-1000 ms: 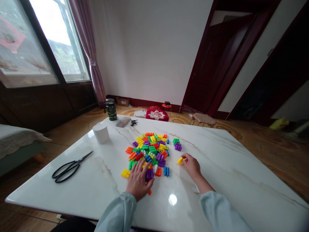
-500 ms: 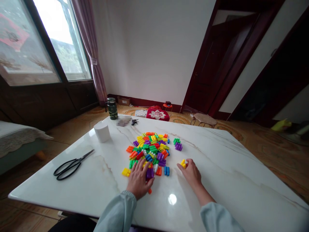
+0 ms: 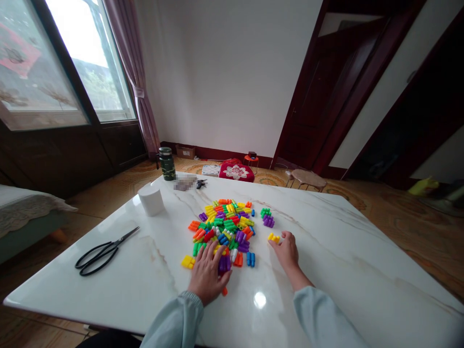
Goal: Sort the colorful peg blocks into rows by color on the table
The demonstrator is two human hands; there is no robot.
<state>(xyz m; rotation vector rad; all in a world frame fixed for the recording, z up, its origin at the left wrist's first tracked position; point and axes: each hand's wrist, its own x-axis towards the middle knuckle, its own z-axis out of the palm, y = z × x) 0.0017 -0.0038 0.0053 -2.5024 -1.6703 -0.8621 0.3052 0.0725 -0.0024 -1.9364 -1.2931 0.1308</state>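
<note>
A heap of small coloured plastic blocks [image 3: 226,224] lies in the middle of a white marble table [image 3: 344,256]. My left hand [image 3: 207,273] rests flat on the near edge of the heap, fingers spread over purple and yellow blocks. My right hand [image 3: 287,250] is to the right of the heap, its fingertips pinched on a yellow block [image 3: 273,238] low over the table. Beyond it lie a small green cluster [image 3: 265,211] and a purple cluster [image 3: 268,221], set apart from the heap.
Black scissors [image 3: 101,251] lie at the table's left. A white cylinder [image 3: 151,199], a dark green jar [image 3: 167,163] and keys [image 3: 200,183] stand at the far left corner. A red cushion [image 3: 235,172] and a stool [image 3: 306,178] are on the floor beyond.
My right hand drew the yellow block a little nearer, then pushed it out again toward the purple cluster. My left hand stayed on the heap.
</note>
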